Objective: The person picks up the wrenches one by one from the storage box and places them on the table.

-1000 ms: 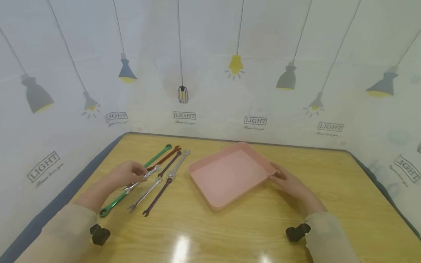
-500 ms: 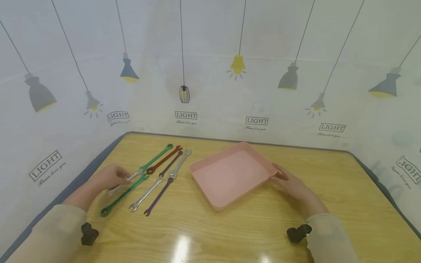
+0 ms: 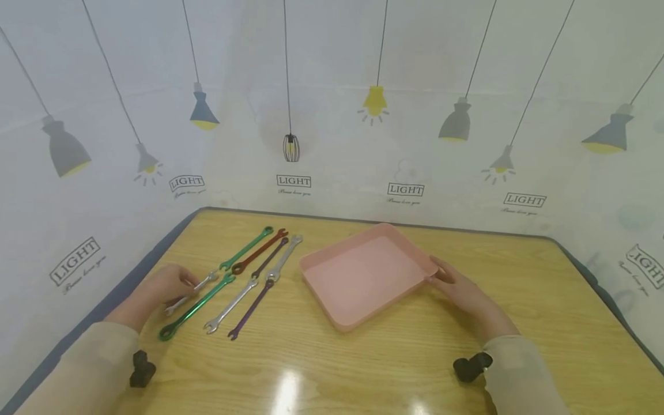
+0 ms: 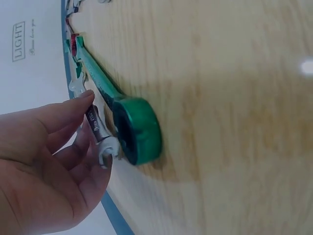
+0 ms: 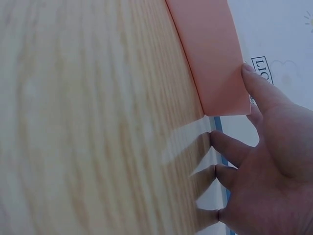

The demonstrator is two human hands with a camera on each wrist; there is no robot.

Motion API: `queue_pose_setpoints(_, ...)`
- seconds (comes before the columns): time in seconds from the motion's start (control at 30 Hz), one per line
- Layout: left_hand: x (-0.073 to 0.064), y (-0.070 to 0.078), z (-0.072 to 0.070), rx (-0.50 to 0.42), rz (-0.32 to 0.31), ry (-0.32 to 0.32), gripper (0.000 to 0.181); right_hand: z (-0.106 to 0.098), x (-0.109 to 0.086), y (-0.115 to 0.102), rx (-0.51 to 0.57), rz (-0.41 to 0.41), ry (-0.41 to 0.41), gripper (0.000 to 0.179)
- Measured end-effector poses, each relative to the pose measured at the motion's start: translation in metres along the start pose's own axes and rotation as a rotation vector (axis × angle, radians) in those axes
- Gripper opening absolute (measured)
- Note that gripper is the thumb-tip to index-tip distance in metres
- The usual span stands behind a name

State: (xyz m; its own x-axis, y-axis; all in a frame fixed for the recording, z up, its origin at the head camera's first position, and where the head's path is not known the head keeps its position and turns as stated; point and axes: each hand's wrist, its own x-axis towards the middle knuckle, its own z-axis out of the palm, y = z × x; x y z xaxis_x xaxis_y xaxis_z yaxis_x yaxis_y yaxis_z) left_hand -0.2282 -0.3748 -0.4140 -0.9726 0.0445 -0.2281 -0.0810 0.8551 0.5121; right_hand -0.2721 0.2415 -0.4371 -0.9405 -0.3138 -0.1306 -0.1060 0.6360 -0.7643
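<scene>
With thumb and fingers, my left hand pinches a silver wrench at the left of the table. In the left wrist view this silver wrench shows an open jaw end, low over the wood. Right beside it lies a green wrench, its ring end large in that view. On the other side, my right hand holds a corner of the pink tray between thumb and index finger. In the right wrist view the thumb is at the tray's rim, the other fingers spread below the corner.
Farther back lie another green wrench, a red wrench, a dark purple wrench and a silver one. Nearer are a silver wrench and a purple wrench. Walls printed with lamps border the table.
My left hand has carried the silver wrench leftward from over the green wrench to the table at its left, lowering it. My right hand and the tray have stayed in place.
</scene>
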Motion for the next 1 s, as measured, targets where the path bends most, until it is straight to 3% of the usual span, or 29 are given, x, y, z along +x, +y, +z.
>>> queue_pose_setpoints(0.2,0.001,0.005,0.004,0.048,0.034,0.033,0.023,0.002,-0.002,0.001,0.010,-0.017,-0.005,0.076)
queue_pose_setpoints(0.63,0.005,0.011,0.004,0.065,-0.032,0.038,0.022,0.003,-0.001,-0.004,-0.013,0.003,-0.006,0.076)
queue_pose_setpoints(0.8,0.003,0.021,-0.002,0.055,-0.024,0.042,0.032,0.001,0.001,-0.007,0.009,-0.022,-0.013,0.075)
queue_pose_setpoints(1.0,0.003,0.037,-0.003,0.064,0.021,0.027,0.025,0.000,0.004,-0.009,-0.054,-0.039,-0.017,0.073)
